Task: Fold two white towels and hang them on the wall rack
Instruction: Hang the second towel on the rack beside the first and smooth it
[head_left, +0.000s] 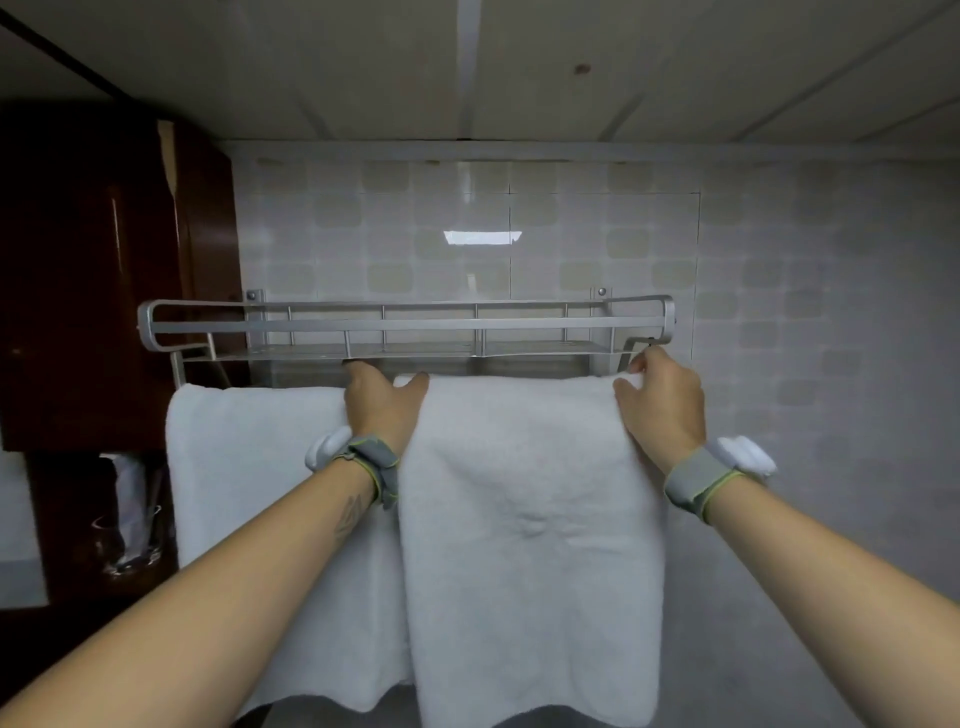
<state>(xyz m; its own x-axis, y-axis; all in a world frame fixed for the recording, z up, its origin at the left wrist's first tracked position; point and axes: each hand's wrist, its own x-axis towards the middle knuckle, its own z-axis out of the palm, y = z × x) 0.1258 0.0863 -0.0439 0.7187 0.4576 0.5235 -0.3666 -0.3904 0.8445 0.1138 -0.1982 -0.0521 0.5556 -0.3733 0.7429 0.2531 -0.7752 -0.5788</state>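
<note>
Two white towels are draped below the wall rack (405, 325); the right towel (530, 493) is gripped at its top corners by the left hand (382, 400) and right hand (662, 402), the left towel (249, 467) beside it.

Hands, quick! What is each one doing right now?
Left hand: holding the top edge of the right towel at the rack.
Right hand: pinching the same towel's top right corner.

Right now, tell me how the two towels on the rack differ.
The right towel is gripped at its top edge by both the left hand and the right hand; the left towel hangs untouched. The right towel overlaps the left towel's edge, lies in front and reaches lower in the picture. Both are white and draped beneath the metal wall rack.
</note>
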